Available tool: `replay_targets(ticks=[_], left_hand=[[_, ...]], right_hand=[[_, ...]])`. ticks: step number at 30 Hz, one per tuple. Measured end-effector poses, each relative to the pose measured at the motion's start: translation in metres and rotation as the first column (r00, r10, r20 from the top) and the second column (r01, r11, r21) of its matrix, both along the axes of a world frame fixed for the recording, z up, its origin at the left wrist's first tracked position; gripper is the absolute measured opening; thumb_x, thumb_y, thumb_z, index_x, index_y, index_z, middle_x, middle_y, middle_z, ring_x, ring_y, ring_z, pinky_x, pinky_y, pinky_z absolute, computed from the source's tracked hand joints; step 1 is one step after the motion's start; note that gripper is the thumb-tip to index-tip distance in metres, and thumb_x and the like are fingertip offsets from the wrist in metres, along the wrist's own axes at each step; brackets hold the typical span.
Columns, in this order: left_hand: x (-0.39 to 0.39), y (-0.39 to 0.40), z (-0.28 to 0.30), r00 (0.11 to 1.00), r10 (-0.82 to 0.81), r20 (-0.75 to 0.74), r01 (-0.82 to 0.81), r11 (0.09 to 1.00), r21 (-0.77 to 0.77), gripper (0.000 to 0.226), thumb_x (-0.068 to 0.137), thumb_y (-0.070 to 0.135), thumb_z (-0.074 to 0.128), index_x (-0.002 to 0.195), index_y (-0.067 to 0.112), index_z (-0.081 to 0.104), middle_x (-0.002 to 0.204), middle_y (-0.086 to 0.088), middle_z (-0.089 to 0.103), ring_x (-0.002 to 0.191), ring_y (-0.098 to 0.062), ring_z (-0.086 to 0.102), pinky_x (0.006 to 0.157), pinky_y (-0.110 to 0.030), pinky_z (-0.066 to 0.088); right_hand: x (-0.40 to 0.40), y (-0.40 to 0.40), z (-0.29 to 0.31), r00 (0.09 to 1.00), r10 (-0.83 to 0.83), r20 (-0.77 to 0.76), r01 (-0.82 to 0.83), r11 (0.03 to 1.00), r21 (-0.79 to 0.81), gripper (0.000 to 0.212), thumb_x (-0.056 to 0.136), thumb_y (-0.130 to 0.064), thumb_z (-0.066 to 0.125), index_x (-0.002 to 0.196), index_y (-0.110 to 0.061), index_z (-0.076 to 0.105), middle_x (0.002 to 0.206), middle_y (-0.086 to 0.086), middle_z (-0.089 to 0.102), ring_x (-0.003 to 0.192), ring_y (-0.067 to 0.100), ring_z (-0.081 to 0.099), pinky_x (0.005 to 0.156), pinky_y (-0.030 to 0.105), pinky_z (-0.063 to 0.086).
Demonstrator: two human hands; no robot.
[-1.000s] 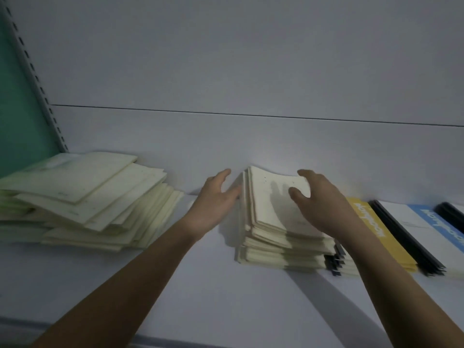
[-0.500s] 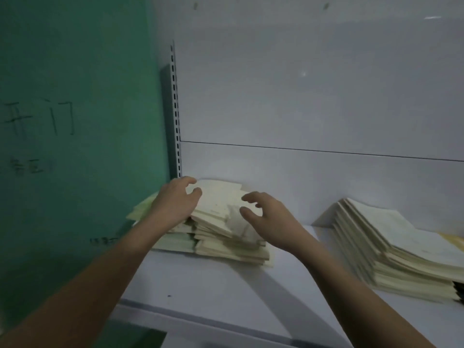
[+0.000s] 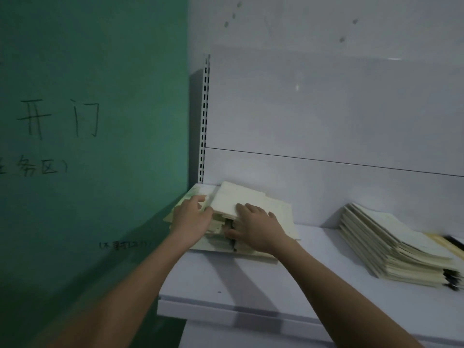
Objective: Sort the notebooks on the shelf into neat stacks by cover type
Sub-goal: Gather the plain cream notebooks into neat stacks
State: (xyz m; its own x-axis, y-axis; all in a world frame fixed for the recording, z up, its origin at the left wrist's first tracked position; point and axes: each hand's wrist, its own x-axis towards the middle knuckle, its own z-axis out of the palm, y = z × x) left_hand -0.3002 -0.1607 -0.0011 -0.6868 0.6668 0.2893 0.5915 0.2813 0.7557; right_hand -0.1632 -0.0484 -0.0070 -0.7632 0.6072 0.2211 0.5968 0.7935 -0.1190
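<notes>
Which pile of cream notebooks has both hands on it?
The messy left pile, by the green wall. The left hand and right hand rest on it; the right pile is untouched.

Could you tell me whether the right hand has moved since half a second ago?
Yes: the right hand has come down onto the messy cream paper notebook pile by the slotted metal upright.
</notes>
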Motion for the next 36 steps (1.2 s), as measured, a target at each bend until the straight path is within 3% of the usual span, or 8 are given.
replay_targets(ticks=[5,8,10,13,16,20,27,36], left_hand=[[0.003,-0.005,0.000,0.968,-0.034,0.247,0.021,0.998,0.052,0.023,0.097,0.028,0.044,0.104,0.013,0.059,0.105,-0.004,0.061,0.093,-0.022,0.057,0.079,-0.031,0.043],[0.008,-0.007,0.008,0.641,-0.244,0.728,0.118,0.968,0.220,0.036,0.101,0.036,0.044,0.106,0.005,0.062,0.106,-0.015,0.068,0.087,-0.028,0.065,0.072,-0.035,0.053],[0.008,-0.010,0.011,0.419,-0.360,0.834,0.134,0.932,0.336,0.046,0.099,0.044,0.046,0.115,0.003,0.059,0.109,-0.022,0.069,0.091,-0.034,0.069,0.078,-0.042,0.057],[0.009,-0.005,0.016,0.335,-0.414,0.846,0.126,0.910,0.395,0.062,0.093,0.055,0.050,0.124,0.002,0.058,0.105,-0.021,0.069,0.092,-0.035,0.067,0.087,-0.047,0.055],[0.015,-0.003,0.029,0.352,-0.416,0.839,0.176,0.909,0.377,0.065,0.092,0.061,0.044,0.118,0.006,0.065,0.089,-0.014,0.072,0.075,-0.027,0.068,0.061,-0.033,0.058],[0.022,-0.008,0.040,0.461,-0.367,0.808,0.254,0.927,0.277,0.036,0.094,0.028,0.058,0.118,0.004,0.063,0.098,-0.017,0.074,0.078,-0.029,0.073,0.060,-0.033,0.058],[-0.002,-0.028,0.040,0.600,-0.325,0.731,0.150,0.943,0.295,0.020,0.096,0.000,0.050,0.108,0.013,0.060,0.099,-0.013,0.071,0.088,-0.031,0.067,0.068,-0.041,0.053],[-0.012,-0.038,0.032,0.617,-0.309,0.724,0.117,0.945,0.305,0.032,0.094,-0.002,0.050,0.118,0.019,0.055,0.113,-0.014,0.065,0.097,-0.035,0.063,0.068,-0.043,0.054]], right_hand=[[0.025,-0.016,-0.007,0.995,0.006,-0.098,0.012,0.983,0.182,0.031,0.097,-0.039,0.045,0.122,-0.021,0.051,0.108,0.003,0.046,0.100,0.027,0.045,0.075,0.035,0.039],[0.034,-0.020,-0.003,0.941,0.010,-0.339,0.005,0.999,0.044,0.036,0.102,-0.030,0.040,0.137,-0.025,0.050,0.128,0.003,0.052,0.113,0.025,0.049,0.086,0.037,0.047],[0.039,-0.023,-0.001,0.845,-0.009,-0.535,0.003,1.000,-0.011,0.039,0.103,-0.026,0.041,0.141,-0.028,0.047,0.138,-0.003,0.054,0.120,0.022,0.052,0.092,0.034,0.046],[0.049,-0.035,0.000,0.789,0.178,-0.588,-0.081,0.979,0.187,0.042,0.099,-0.018,0.044,0.140,-0.025,0.050,0.134,0.001,0.060,0.116,0.025,0.059,0.092,0.036,0.049],[0.054,-0.042,-0.007,0.832,0.397,-0.387,-0.244,0.889,0.387,0.045,0.096,-0.013,0.050,0.139,-0.025,0.050,0.136,0.003,0.058,0.123,0.026,0.057,0.102,0.043,0.047],[0.053,-0.036,-0.004,0.846,0.483,-0.226,-0.392,0.851,0.349,0.051,0.098,-0.016,0.051,0.147,-0.029,0.039,0.150,-0.001,0.044,0.136,0.022,0.044,0.112,0.042,0.036],[0.063,-0.009,0.006,0.936,0.273,-0.223,-0.319,0.924,-0.210,0.109,0.078,-0.060,0.069,0.154,-0.033,-0.004,0.162,-0.013,-0.004,0.149,0.008,0.000,0.122,0.037,0.011],[0.037,0.016,-0.009,0.998,0.055,0.024,-0.054,0.998,-0.027,0.049,0.097,-0.048,0.042,0.137,-0.020,0.034,0.135,0.001,0.044,0.123,0.026,0.042,0.097,0.044,0.037]])
